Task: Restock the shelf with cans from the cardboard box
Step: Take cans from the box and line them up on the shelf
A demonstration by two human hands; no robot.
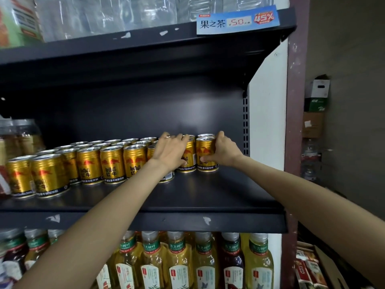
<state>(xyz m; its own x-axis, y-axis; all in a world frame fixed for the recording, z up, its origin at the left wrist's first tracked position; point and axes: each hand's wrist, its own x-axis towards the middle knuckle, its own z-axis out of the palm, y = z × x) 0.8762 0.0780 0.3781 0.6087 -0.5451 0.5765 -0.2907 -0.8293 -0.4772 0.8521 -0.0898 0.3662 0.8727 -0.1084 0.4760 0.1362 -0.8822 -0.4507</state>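
Observation:
Several gold Red Bull cans stand in rows on the dark metal shelf, filling its left and middle. My left hand reaches over a gold can near the row's right end, fingers on its top and thumb at its side. My right hand grips the rightmost gold can, thumb across its front and fingers behind its top. Both cans stand upright on the shelf. More cans sit directly behind them. A cardboard box shows at the lower right edge.
Bare shelf surface lies in front of the cans and to the right of the last can. Tea bottles fill the shelf below. Clear bottles sit on the shelf above, with a blue price tag. Jars stand at far left.

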